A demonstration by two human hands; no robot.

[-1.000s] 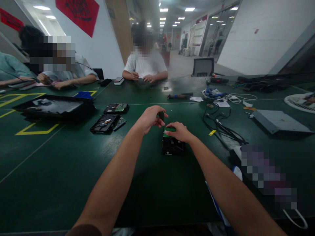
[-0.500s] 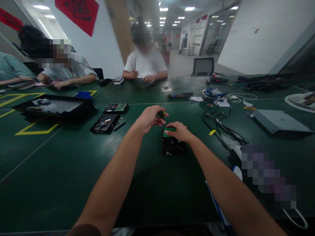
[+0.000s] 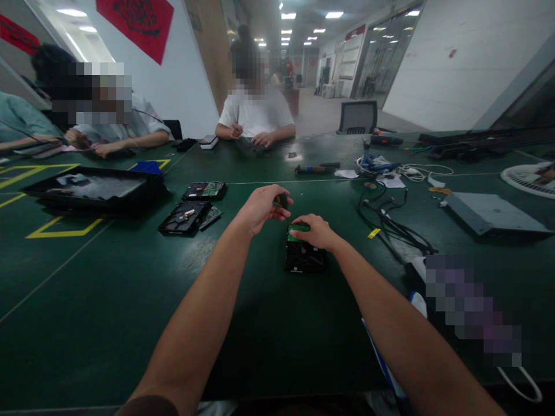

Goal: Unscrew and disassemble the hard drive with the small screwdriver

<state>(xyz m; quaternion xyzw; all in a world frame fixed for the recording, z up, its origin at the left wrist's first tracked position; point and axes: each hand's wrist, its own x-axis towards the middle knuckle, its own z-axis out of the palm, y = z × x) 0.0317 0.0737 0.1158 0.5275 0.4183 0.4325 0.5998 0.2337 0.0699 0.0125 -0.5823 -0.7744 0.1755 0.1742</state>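
A hard drive lies on the green table in front of me, a green circuit board showing at its far end. My right hand is closed over that far end, its thumb on the board; the fingertips are partly hidden. Just above and to the left, my left hand has its fingers curled around a short dark handle with a yellow mark. The handle's lower end is not clearly visible.
On the left lie more hard drives, a loose circuit board and a black tray. To the right are dark cables, a grey metal box and a power strip. Other people sit across the table.
The dark handle in my left hand has turned slightly, and that hand has shifted a touch to the left. My right hand and the hard drive look unmoved.
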